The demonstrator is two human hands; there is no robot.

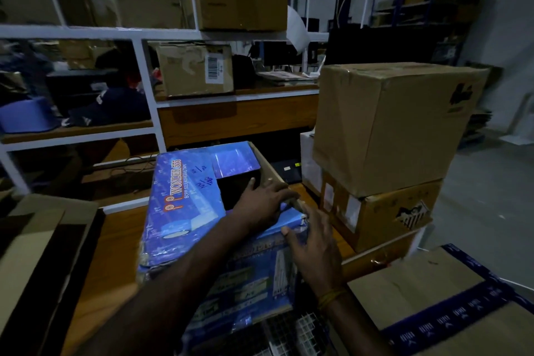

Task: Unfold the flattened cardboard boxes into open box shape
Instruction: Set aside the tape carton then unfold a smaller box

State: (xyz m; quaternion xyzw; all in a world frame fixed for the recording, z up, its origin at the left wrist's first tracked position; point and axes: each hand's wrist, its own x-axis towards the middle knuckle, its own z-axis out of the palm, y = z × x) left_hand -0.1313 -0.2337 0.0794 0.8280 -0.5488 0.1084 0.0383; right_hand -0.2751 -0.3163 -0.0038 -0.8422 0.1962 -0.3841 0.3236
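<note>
A blue printed cardboard box [185, 199] marked "WONDER" stands on the wooden table [115, 246], with its top flaps partly folded over a dark opening. My left hand [264, 201] lies flat on a top flap near the box's right edge, fingers straight and reaching over the brown inner wall. My right hand [315, 243] presses with spread fingers on the near right corner, thumb on the blue flap edge. A yellow thread band circles my right wrist.
Two brown cartons [396, 124] are stacked right of the box. A taped brown carton [433, 298] sits at lower right, flat cardboard [37, 254] at lower left. White shelving [150, 89] with cartons stands behind; a person in dark clothes sits beyond it.
</note>
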